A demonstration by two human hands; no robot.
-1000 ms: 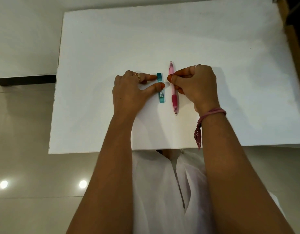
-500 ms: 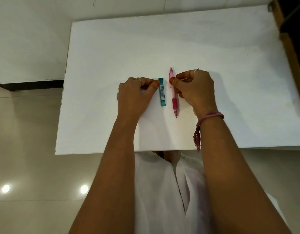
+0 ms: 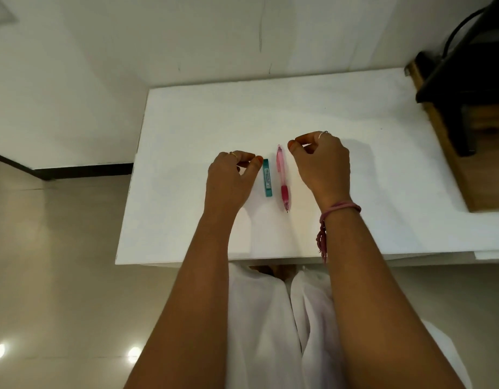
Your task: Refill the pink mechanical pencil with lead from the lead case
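The pink mechanical pencil lies flat on the white table, its tip pointing toward me. The teal lead case lies parallel just left of it. My left hand rests left of the case with curled fingers, its thumb tip close to the case's far end. My right hand hovers right of the pencil, fingers loosely curled, a small gap between it and the pencil. Neither hand holds anything.
A wooden surface with a dark object and cable stands at the table's right. The wall rises behind the far edge. The table's left edge drops to a tiled floor. My white clothing shows below the near edge.
Both hands have let go: the right drew away to the right of the pencil, the left eased off the case. The camera view tilted up, showing more wall.
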